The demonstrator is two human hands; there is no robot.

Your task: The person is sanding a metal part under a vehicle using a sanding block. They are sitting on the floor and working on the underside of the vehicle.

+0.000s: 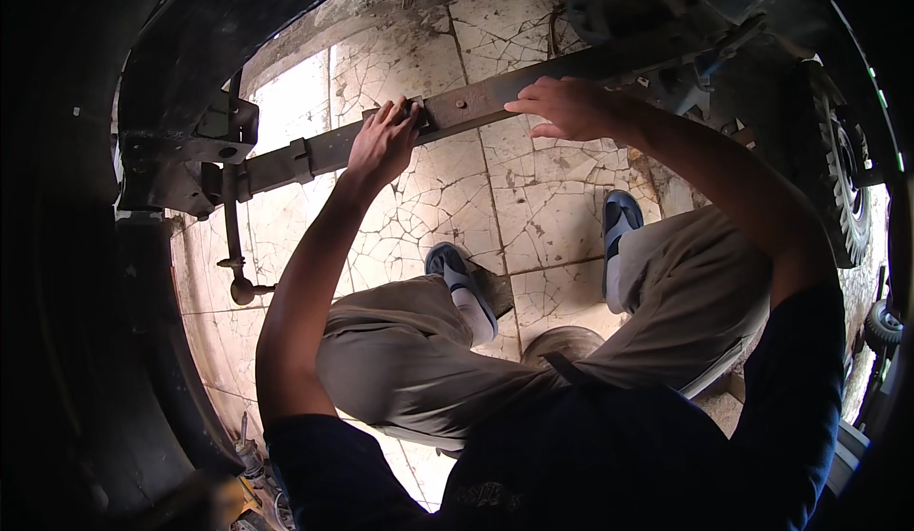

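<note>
A long dark metal beam [466,105] runs across in front of me, rising toward the right, with a bolt head [461,104] on its brownish middle part. My left hand [384,139] is bent over a small dark metal block [420,115] on the beam, its fingertips curled over the far side. Part of the block is hidden under the fingers. To the right of the bolt, my right hand [564,108] hovers at the beam's near edge. Its fingers are stretched out and apart, pointing left, and hold nothing.
A bracket [228,131] and a rod with a ball end [243,288] hang at the beam's left end. Toothed wheels [847,179] stand at the right. Cracked tiles [409,212] cover the floor under my sandalled feet. A round seat [562,343] shows between my legs.
</note>
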